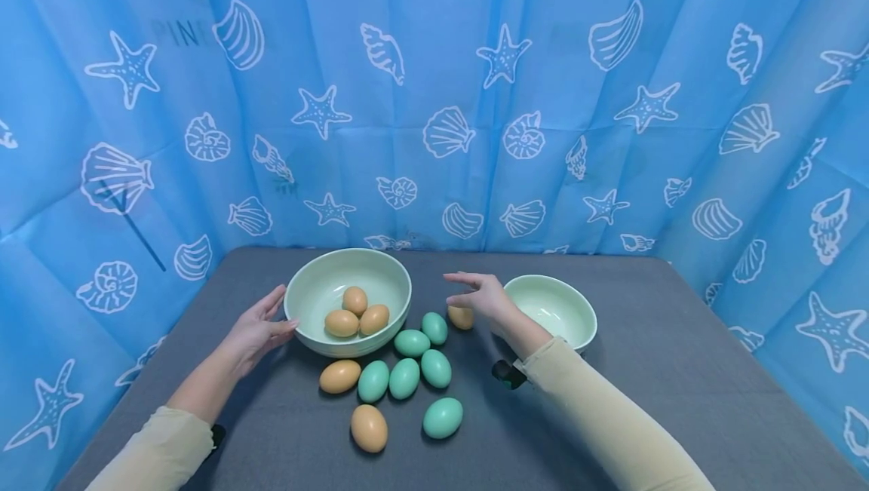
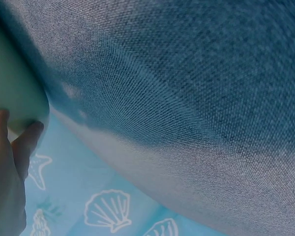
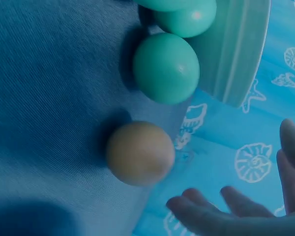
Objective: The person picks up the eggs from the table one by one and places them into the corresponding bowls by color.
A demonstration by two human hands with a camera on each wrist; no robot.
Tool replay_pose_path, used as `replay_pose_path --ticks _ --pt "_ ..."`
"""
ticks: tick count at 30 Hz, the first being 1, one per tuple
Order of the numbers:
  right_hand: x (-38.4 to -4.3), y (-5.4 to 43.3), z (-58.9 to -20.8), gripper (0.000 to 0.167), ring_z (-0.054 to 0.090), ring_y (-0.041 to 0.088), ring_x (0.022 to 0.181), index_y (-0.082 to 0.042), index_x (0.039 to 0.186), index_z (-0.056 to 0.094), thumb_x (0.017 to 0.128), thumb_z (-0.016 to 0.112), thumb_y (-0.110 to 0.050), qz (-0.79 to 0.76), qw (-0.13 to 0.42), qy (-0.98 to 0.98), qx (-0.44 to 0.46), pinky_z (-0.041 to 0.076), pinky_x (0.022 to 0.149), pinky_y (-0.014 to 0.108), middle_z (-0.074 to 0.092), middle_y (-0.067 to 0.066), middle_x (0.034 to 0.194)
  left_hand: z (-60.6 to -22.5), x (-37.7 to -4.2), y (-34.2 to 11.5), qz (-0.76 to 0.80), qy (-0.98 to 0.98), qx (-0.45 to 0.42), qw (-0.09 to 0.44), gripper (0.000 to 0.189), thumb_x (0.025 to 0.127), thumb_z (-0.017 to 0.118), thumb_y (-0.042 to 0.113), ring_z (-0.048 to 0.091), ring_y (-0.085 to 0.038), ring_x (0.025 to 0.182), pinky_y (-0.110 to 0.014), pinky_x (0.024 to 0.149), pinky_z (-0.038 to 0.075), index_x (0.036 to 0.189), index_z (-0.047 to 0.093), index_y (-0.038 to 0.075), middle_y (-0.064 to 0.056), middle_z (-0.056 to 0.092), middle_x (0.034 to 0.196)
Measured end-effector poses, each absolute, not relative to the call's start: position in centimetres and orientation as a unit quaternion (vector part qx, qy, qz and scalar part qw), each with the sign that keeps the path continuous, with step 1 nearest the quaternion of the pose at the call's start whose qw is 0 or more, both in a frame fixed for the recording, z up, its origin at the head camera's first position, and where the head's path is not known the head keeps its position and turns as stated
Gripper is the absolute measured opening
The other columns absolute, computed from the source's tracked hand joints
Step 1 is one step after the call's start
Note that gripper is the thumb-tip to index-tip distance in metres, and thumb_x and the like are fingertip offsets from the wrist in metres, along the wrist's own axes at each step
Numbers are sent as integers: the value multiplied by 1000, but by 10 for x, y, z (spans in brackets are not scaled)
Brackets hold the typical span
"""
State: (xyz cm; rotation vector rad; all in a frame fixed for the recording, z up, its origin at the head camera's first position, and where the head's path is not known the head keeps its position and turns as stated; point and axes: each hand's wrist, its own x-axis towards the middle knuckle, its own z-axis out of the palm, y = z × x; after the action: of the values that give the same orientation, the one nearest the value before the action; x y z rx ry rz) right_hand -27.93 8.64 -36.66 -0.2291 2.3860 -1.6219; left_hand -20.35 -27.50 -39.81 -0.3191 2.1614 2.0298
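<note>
At the left, the large pale green bowl point(image 1: 319, 280) holds three brown eggs point(image 1: 342, 323). My left hand point(image 1: 254, 332) touches the bowl's left side with extended fingers; the left wrist view shows fingertips point(image 2: 35, 129) against its outer wall point(image 2: 14, 83). My right hand point(image 1: 485, 301) hovers above a lone brown egg point(image 1: 461, 317), thumb and fingers spread and holding nothing. That brown egg point(image 3: 140, 153) lies apart from the fingers in the right wrist view, near a green egg point(image 3: 166, 69).
Several green eggs point(image 1: 404, 378) lie in front of and beside the large bowl. Two more brown eggs point(image 1: 369, 428) rest nearer the front. A smaller pale green bowl point(image 1: 577, 314) stands right, partly behind my right forearm. A blue shell-patterned curtain point(image 1: 434, 99) hangs behind the grey table point(image 1: 665, 370).
</note>
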Motion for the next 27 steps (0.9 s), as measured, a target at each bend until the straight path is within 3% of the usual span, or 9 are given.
replay_pose_path --ticks 9,16,27 --pt "-276 89 -389 46 20 41 142 -5 136 57 91 63 4 -572 126 810 -26 27 112 56 35 22 151 -398 -203 -276 677 723 -105 83 81 98 54 2 15 -38 145 -51 111 30 156 -1 13 -13 -8 161" --pt "-275 88 -401 45 27 42 139 -6 135 58 92 60 5 -557 123 821 -1 35 109 53 37 23 150 -397 -203 -275 678 723 -108 82 81 98 54 1 13 -37 145 -50 111 31 156 -1 13 -13 -9 161" --pt "-275 84 -412 46 30 44 137 -1 133 58 89 58 11 -548 119 828 -8 38 107 52 42 25 145 -398 -203 -275 678 722 -111 78 82 97 55 1 15 -37 145 -50 111 31 156 0 13 -12 -8 161"
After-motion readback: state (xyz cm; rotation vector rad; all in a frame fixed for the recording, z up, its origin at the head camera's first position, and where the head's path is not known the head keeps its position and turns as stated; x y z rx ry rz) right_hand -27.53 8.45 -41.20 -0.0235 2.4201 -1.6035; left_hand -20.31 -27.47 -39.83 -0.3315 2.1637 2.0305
